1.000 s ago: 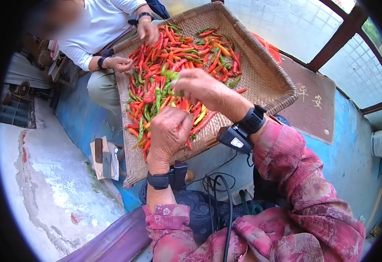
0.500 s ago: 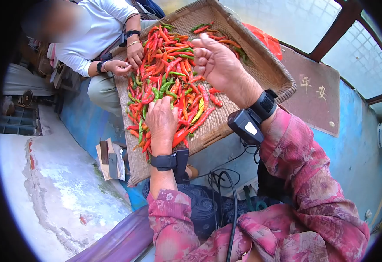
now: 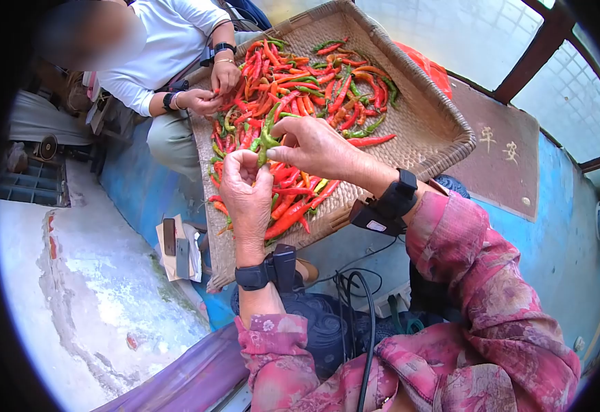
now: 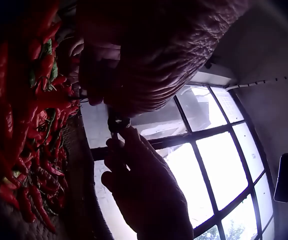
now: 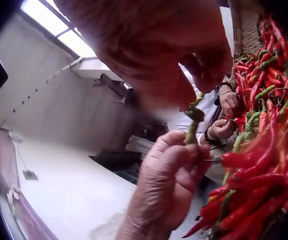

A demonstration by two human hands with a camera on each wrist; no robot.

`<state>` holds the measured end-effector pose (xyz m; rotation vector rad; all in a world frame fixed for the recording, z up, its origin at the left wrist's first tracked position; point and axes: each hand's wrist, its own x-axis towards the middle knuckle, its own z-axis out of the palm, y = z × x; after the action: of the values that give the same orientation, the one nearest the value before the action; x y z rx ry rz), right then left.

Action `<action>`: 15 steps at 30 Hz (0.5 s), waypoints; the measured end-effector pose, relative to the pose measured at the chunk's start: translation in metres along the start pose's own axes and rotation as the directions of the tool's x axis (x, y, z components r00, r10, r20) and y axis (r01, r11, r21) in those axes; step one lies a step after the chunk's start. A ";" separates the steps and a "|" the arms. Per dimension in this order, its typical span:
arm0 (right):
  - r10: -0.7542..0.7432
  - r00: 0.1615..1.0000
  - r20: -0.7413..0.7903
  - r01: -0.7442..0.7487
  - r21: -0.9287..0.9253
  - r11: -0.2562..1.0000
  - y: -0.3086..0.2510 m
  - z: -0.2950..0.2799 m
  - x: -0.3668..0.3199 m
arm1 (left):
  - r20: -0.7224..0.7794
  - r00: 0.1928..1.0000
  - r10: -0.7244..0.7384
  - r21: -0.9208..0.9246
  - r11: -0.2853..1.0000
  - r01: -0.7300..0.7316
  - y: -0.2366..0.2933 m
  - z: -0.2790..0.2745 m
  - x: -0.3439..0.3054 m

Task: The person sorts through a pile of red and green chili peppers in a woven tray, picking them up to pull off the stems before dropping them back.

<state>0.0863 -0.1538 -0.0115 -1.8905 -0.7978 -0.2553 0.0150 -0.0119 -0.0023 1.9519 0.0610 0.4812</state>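
Over the woven tray (image 3: 420, 134), both hands hold one twisted green chili (image 3: 266, 143). My left hand (image 3: 245, 196) pinches its lower end between thumb and fingers. The right hand (image 3: 317, 147) grips it higher up, from the other side. In the right wrist view the green chili (image 5: 194, 116) stands upright between the two hands, and the stem of a red chili (image 5: 241, 160) reaches right to the left fingertips. Beneath the hands lies a heap of red chilies (image 3: 290, 199), mixed with some green, orange and yellow ones.
Across the tray, another person's hands (image 3: 202, 101) work close together at the heap's edge. A looser group of chilies (image 3: 351, 89) lies toward the far side. Black cables (image 3: 362, 302) hang below the tray near my lap. Two phones (image 3: 182, 257) rest at the left.
My right hand swung up and away open, then came back down to the left hand. The left hand rose from the heap, and both now hold a green chili.
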 end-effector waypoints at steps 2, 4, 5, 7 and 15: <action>0.335 0.896 0.292 -0.420 0.310 0.853 0.001 0.008 0.005 | 0.031 0.999 0.027 -0.018 0.999 -0.027 -0.004 -0.001 -0.001; 0.350 0.892 0.287 -0.439 0.357 0.825 -0.001 0.007 0.005 | 0.046 0.999 0.016 -0.071 0.997 -0.012 -0.002 -0.001 -0.001; 0.365 0.890 0.274 -0.451 0.406 0.795 -0.002 0.006 0.006 | 0.065 0.998 0.012 -0.122 0.993 -0.004 -0.001 -0.001 -0.002; 0.432 0.892 0.135 -0.436 0.509 0.742 -0.001 0.005 0.010 | 0.082 0.996 -0.032 -0.150 0.988 0.044 -0.007 -0.004 0.000; 0.634 0.773 -0.002 -0.119 0.982 0.148 0.023 -0.037 0.023 | -0.024 0.997 -0.074 -0.135 0.988 0.070 -0.017 -0.012 0.006</action>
<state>0.1244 -0.1824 0.0005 -0.6680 0.0186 0.1735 0.0194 0.0079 -0.0116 1.8049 0.1149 0.4546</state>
